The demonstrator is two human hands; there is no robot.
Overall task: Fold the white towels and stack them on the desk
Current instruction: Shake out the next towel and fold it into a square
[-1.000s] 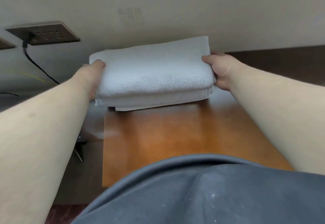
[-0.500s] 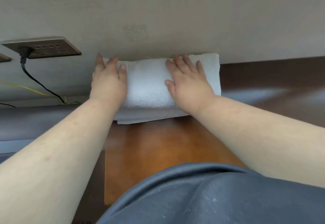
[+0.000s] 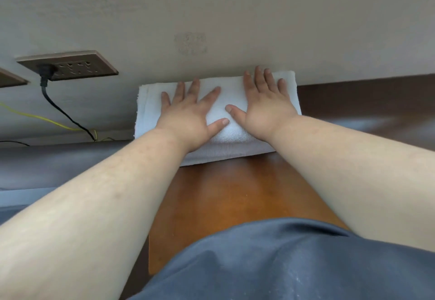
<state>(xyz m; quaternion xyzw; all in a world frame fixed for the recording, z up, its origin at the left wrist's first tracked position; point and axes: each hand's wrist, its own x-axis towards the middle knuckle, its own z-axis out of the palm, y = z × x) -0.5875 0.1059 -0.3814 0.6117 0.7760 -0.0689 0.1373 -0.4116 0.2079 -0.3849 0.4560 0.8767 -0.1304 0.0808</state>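
A stack of folded white towels (image 3: 150,109) lies at the far end of the brown wooden desk (image 3: 235,196), pushed against the wall. My left hand (image 3: 188,111) lies flat on the left half of the top towel, fingers spread and straight. My right hand (image 3: 266,104) presses flat on the right half, fingers straight and pointing at the wall. The thumbs nearly meet at the middle of the towel. Lower towel layers show as a grey-white edge beneath my wrists.
A brown wall socket plate (image 3: 68,64) with a black plug and cable (image 3: 58,109) sits left of the towels, beside a thin yellow wire (image 3: 35,117). A dark wooden surface (image 3: 367,106) extends to the right. My grey shirt (image 3: 270,264) fills the bottom.
A second ago both hands gripped the towel stack by its ends; they have since moved onto its top and now lie flatter, with fingers spread wider and closer together.
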